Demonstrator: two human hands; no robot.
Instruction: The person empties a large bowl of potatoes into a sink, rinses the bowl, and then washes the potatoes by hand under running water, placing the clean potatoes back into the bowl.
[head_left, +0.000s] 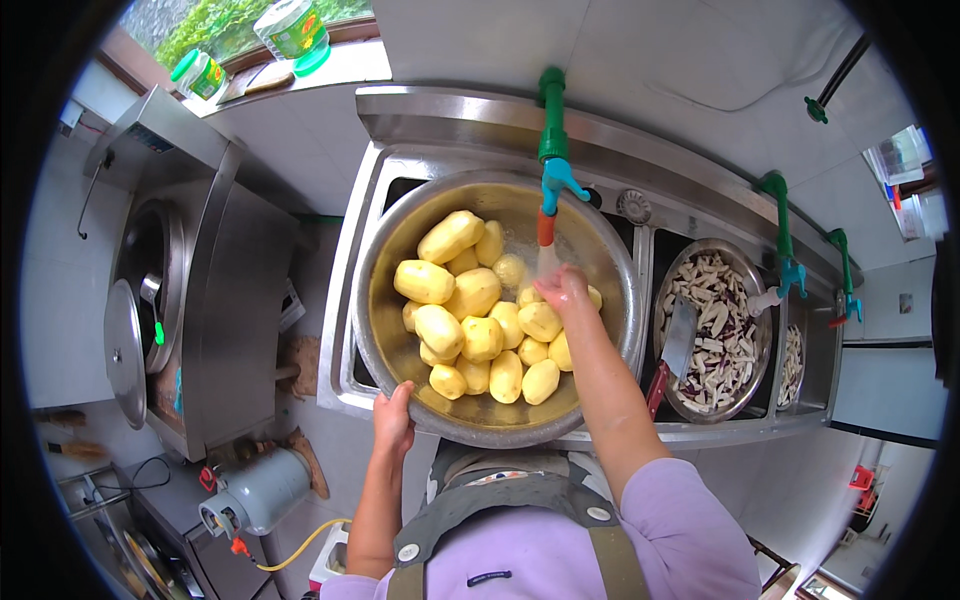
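Observation:
A large metal basin (379, 375) rests on the steel sink before me, tilted or level I cannot tell. Peeled potatoes (459, 330) lie in it, mostly to the left and front. My left hand (395, 420) grips the basin's front-left rim, thumb over the edge. My right hand (564, 287) reaches into the basin, beneath the red-orange hose end (546, 225) of a tap with a blue handle (559, 180). Water runs from it onto my fingers, just above the potatoes. Splashing blurs the fingertips, so whether they hold anything is unclear.
At right, a metal bowl (763, 360) holds cut eggplant strips, with a cleaver (679, 341) lying across its left side. More green-piped taps (784, 217) overhang the sinks. A steel cooker (240, 300) stands left; a gas cylinder (266, 487) with a yellow hose is on the floor.

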